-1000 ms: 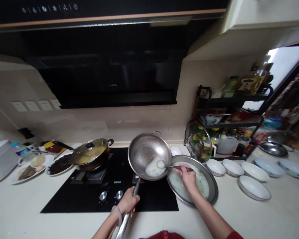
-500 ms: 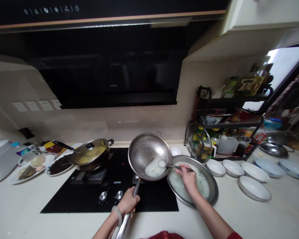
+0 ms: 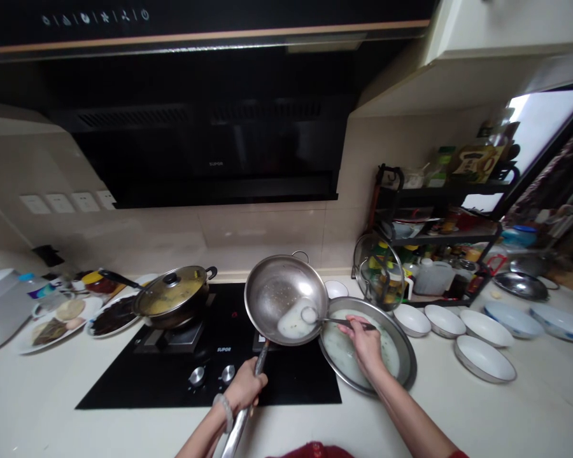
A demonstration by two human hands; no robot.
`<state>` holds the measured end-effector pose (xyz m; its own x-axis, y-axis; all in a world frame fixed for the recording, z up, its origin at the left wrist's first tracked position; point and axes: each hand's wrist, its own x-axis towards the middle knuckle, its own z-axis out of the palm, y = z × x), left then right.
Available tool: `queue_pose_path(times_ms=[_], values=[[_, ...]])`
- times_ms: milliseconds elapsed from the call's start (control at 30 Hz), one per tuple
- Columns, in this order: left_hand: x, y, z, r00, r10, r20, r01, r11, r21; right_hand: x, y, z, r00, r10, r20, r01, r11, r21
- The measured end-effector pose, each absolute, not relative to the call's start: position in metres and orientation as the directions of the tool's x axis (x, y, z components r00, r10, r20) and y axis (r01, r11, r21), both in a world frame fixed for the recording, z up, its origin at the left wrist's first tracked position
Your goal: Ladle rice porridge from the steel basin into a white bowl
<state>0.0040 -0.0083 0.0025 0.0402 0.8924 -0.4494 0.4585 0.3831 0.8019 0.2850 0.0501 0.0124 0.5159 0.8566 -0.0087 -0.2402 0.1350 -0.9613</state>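
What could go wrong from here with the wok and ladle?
Pale liquid pools to one side of the wok, so more tilt might spill it onto the cooktop. Only the left grip holds the wok's handle; a slip could tip it. The ladle, if lifted, could drip between wok and basin.

Silver-grey wok [image 3: 281,286], cloudy white liquid [image 3: 291,324] with dark flecks inside; black cooktop [image 3: 167,381], silver knobs [image 3: 197,376]; off-white tabletop [image 3: 143,439], white bowls [image 3: 484,359] towards its right edge, a blue-patterned bowl [image 3: 561,323] nearest that edge, a red-brown jar [image 3: 104,287], yellow-lidded, near the back left corner
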Motion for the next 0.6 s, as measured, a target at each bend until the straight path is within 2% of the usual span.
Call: queue_pose_path(times_ms=[333,600], values=[[0.004,-0.008,0.001,0.042,0.894,-0.446,0.458,0.379,0.804,0.295,0.038,0.024,0.517,0.856,-0.013,-0.241,0.131,-0.962],[0.004,-0.008,0.002,0.045,0.895,-0.444,0.456,0.377,0.806,0.308,0.025,0.033,0.546,0.831,-0.103,-0.375,0.133,-0.917]])
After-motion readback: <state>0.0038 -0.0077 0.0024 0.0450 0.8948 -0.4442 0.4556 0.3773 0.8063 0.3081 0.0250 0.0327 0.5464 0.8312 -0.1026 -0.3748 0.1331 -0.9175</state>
